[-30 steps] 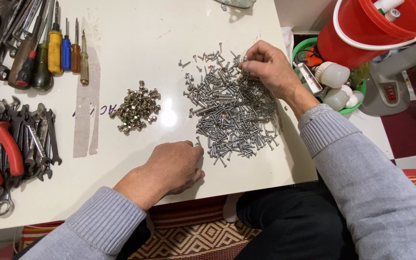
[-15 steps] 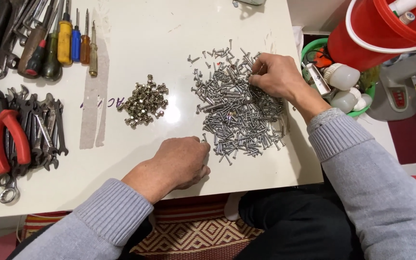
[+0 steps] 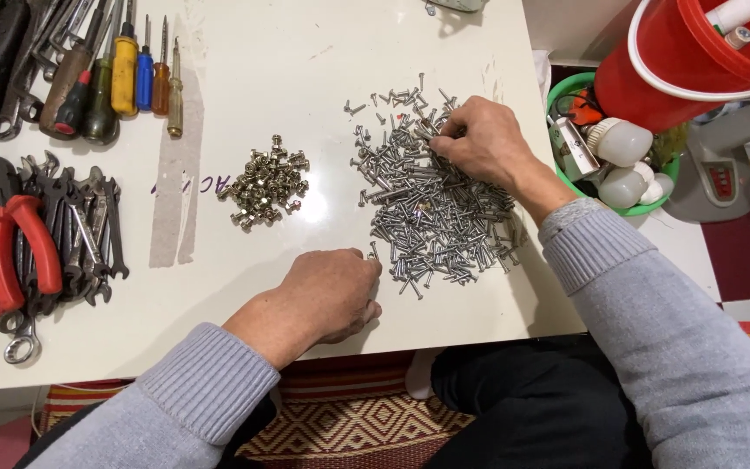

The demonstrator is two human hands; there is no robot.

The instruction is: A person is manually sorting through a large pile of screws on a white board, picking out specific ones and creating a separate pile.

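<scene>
– Where's ur right hand?
– On far edge of the screw pile, fingertips pinched on a screw or two. Left hand curled loose on the surface, just by pile's near-left edge. Nut heap further left.

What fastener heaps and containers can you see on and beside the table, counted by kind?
Heap of silver screws: 1
Heap of brass-coloured nuts: 1
Red bucket: 1
Green basket: 1
Total: 4
</scene>
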